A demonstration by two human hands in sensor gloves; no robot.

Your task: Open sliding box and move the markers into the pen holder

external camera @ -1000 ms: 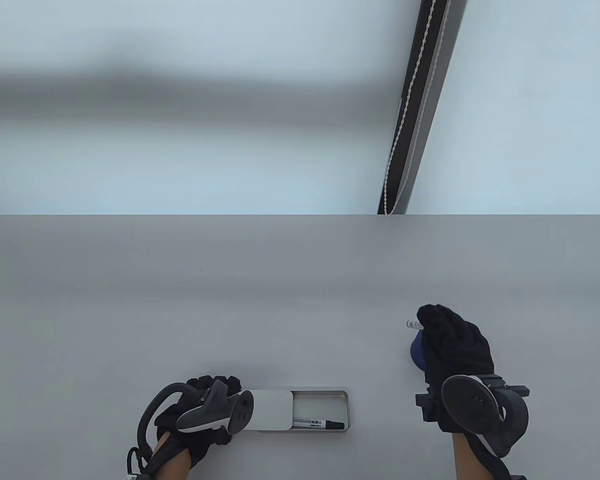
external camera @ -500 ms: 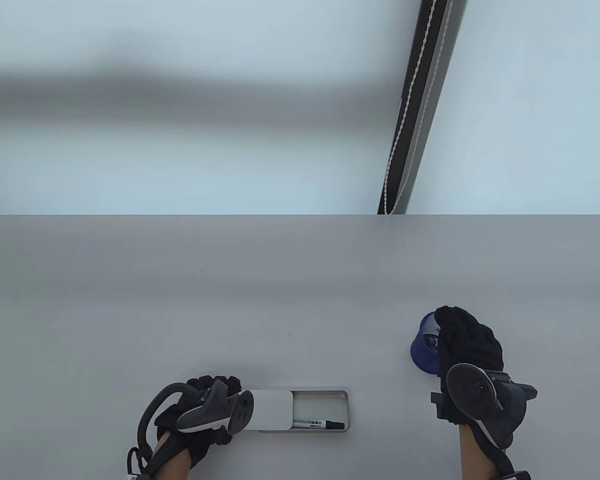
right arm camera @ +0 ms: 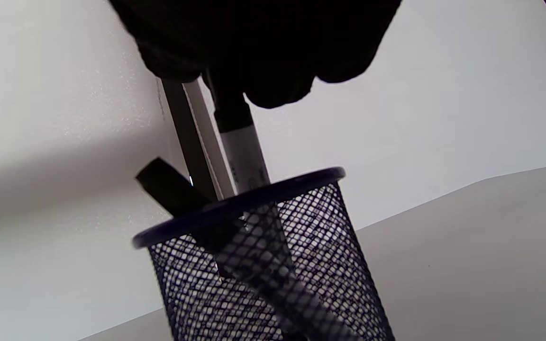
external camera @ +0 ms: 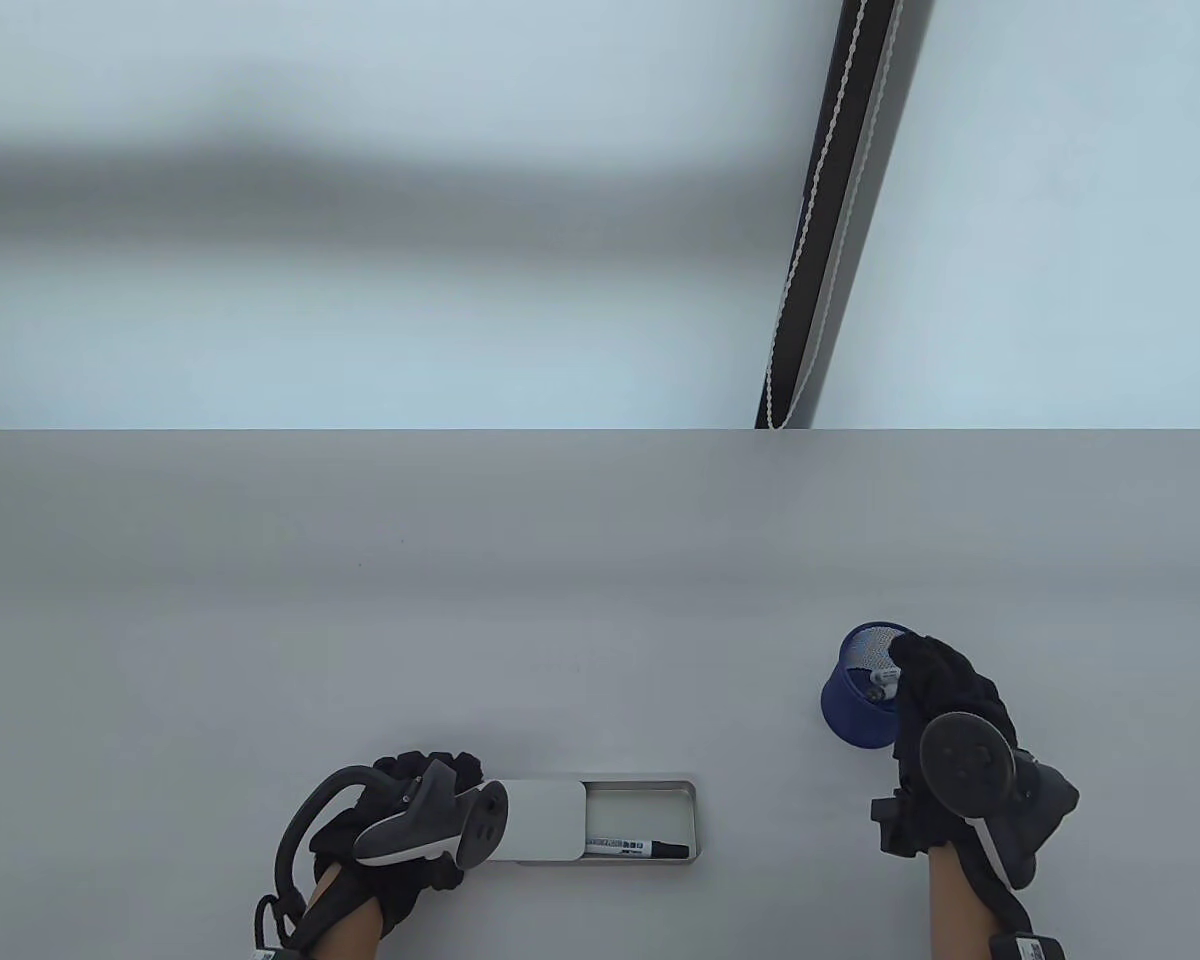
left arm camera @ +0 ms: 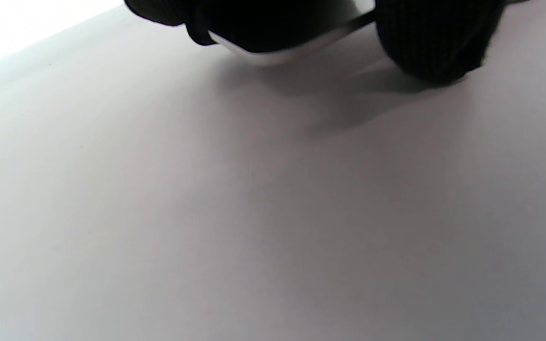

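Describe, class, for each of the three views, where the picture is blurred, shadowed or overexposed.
Table view: sharp on the table, but the background beyond it is a hazy blur with dark bands. Left wrist view: soft throughout, the left hand casts a shadow, and the top left corner is blown out white. Right wrist view: the holder mesh is crisp, the right hand an underexposed black mass.

The worktop (external camera: 560,560) lies bare from nine o'clock round through twelve to three, and a wide bare lane runs between the tin box (external camera: 660,790) at six o'clock and the mesh pen holder (external camera: 845,700) at four. The left hand (external camera: 400,830) covers the box's left end over its slid-back lid (external camera: 545,820), leaving only the right half open from above, where one marker (external camera: 638,848) lies along the near wall. The right hand (external camera: 945,690) hangs over the holder's near rim, and in the right wrist view a white-barrelled marker (right arm camera: 244,151) under the fingers and a black one (right arm camera: 173,192) leaning left already take up part of the mouth.
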